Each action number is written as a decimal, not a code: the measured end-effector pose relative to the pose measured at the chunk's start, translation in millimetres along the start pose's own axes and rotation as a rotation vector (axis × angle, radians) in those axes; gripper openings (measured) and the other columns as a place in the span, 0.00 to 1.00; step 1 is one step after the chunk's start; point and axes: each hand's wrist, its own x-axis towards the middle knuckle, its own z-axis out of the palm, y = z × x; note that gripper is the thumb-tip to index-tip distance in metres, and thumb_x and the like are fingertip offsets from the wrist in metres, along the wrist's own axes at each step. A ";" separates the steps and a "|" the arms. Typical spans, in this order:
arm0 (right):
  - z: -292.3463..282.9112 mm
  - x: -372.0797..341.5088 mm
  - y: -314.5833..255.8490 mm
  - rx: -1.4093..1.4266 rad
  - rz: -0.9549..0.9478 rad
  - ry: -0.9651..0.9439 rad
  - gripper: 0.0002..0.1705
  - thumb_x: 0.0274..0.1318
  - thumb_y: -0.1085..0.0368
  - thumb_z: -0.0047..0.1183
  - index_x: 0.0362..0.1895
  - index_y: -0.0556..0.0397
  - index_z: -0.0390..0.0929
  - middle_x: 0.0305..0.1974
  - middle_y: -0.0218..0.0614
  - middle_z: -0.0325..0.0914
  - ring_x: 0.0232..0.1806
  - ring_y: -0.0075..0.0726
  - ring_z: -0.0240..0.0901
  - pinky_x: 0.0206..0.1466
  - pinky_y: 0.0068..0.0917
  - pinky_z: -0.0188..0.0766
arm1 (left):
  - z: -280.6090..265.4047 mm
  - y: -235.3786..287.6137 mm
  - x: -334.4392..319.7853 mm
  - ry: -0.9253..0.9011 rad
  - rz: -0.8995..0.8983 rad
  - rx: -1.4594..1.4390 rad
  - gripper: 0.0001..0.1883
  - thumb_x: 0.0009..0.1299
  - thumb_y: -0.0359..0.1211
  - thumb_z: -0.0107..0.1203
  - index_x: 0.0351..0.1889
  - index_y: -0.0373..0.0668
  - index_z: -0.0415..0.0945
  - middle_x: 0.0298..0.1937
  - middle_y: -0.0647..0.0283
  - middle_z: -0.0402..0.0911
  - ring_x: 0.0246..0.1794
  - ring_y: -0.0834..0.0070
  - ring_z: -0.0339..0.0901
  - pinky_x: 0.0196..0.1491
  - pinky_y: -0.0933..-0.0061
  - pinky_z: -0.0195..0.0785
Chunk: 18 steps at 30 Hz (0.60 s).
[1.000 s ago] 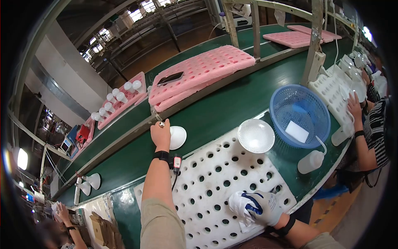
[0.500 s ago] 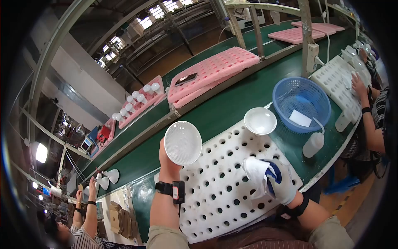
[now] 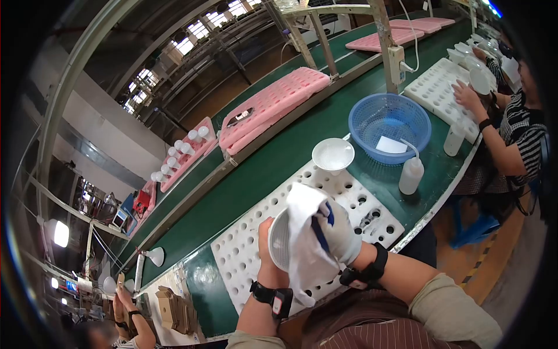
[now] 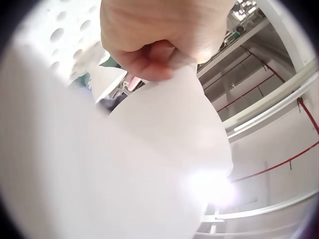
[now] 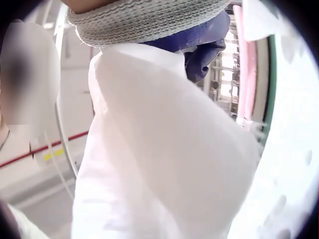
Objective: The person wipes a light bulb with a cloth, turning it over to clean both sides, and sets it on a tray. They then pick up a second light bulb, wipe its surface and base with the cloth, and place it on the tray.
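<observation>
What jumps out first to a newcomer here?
Probably the white cloth in the gloved right hand, against the ribbed white lamp cover held in the left hand. Next, the blue basket on the green surface, beyond the white perforated board, and the pink trays farther back.

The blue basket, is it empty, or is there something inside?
Not empty: inside the basket, a white block lies near the side closest to the person.

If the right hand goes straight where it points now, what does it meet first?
Probably the white lamp in the left hand, with the cloth between; whether cloth and lamp touch is hidden.
</observation>
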 end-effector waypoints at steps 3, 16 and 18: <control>-23.8 -0.2 50.2 -0.321 0.073 -0.067 0.24 0.57 0.62 0.51 0.58 0.52 0.69 0.42 0.51 0.77 0.44 0.58 0.74 0.50 0.42 0.70 | -2.4 10.8 2.1 0.093 0.081 0.006 0.22 0.71 0.46 0.39 0.45 0.39 0.76 0.42 0.57 0.81 0.41 0.67 0.80 0.46 0.67 0.74; -80.9 -21.3 57.7 -0.894 0.054 -0.468 0.37 0.55 0.45 0.55 0.66 0.42 0.65 0.49 0.46 0.76 0.45 0.52 0.77 0.48 0.44 0.72 | -99.0 130.5 139.6 0.699 0.614 0.772 0.14 0.73 0.39 0.52 0.35 0.35 0.74 0.26 0.64 0.74 0.16 0.82 0.68 0.19 0.79 0.74; -82.5 -21.6 62.7 -0.901 0.084 -0.484 0.37 0.55 0.45 0.55 0.67 0.42 0.64 0.50 0.46 0.76 0.45 0.52 0.77 0.48 0.44 0.72 | -106.2 137.1 162.2 0.802 0.619 1.159 0.14 0.69 0.39 0.55 0.32 0.36 0.77 0.28 0.58 0.78 0.20 0.70 0.76 0.22 0.70 0.75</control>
